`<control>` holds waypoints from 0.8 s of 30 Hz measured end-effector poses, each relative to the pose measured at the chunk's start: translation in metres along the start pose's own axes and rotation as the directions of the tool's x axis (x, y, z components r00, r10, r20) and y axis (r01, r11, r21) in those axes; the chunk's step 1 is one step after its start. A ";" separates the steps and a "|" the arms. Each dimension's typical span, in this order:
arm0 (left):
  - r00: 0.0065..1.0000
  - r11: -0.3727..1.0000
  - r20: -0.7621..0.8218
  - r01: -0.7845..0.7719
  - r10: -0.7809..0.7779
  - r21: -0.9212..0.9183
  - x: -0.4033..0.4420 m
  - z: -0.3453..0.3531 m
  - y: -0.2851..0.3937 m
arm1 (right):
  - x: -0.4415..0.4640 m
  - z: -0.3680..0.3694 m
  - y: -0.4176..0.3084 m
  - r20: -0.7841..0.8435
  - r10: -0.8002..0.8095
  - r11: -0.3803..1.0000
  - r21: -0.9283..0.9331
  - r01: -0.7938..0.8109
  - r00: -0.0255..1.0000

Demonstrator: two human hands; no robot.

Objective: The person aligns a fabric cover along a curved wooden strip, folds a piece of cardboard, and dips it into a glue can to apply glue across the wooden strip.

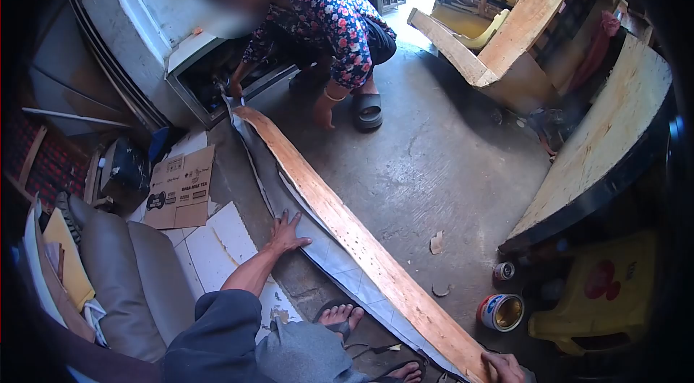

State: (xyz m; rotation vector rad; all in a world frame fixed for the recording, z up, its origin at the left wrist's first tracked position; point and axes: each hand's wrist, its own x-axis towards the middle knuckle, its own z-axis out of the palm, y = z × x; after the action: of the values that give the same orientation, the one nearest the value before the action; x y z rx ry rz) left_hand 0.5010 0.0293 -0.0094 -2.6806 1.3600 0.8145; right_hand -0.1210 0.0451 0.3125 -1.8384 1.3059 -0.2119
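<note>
A long, slightly curved wooden board [340, 220] runs diagonally across the floor. Beside and partly beneath it stretches a strip of grey-white sheet material [318, 238] with a dark edge. My left hand [290, 233] rests on this strip, fingers spread, a little left of the board. At the near end of the board, my right hand [504, 368] grips its edge; part of that hand is cut off by the frame. A squatting person [325, 28] in a flowered shirt has one hand at the strip's far end, close to something metallic that I cannot make out.
Flattened cardboard [181, 188] and grey cushions [123, 282] lie to the left. On the right are a curved panel [600, 144], an open can [500, 312], a smaller can [504, 271] and a yellow stool [607, 289]. A stripped furniture frame [520, 21] stands behind.
</note>
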 end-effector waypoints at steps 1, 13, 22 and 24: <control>1.000 1.000 0.003 0.002 -0.002 0.001 -0.001 0.001 -0.001 | 0.002 0.007 0.004 0.003 0.002 1.000 0.001 -0.002 1.000; 1.000 0.997 0.014 0.026 -0.027 0.079 0.011 0.012 -0.009 | 0.029 0.081 0.017 0.011 -0.098 0.992 -0.077 0.098 0.995; 0.988 0.990 -0.117 -0.093 0.105 0.103 -0.024 0.016 0.003 | 0.083 0.160 0.031 -0.075 -0.266 0.956 -0.149 0.253 0.961; 0.983 0.991 -0.145 -0.099 0.112 0.092 -0.039 0.024 0.008 | 0.101 0.179 0.049 -0.018 -0.254 0.953 -0.176 0.247 0.967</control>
State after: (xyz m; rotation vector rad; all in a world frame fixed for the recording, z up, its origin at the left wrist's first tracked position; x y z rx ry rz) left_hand 0.4654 0.0596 -0.0103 -2.6717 1.5427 0.5582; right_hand -0.0091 0.0512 0.1336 -2.1589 1.1448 -0.2794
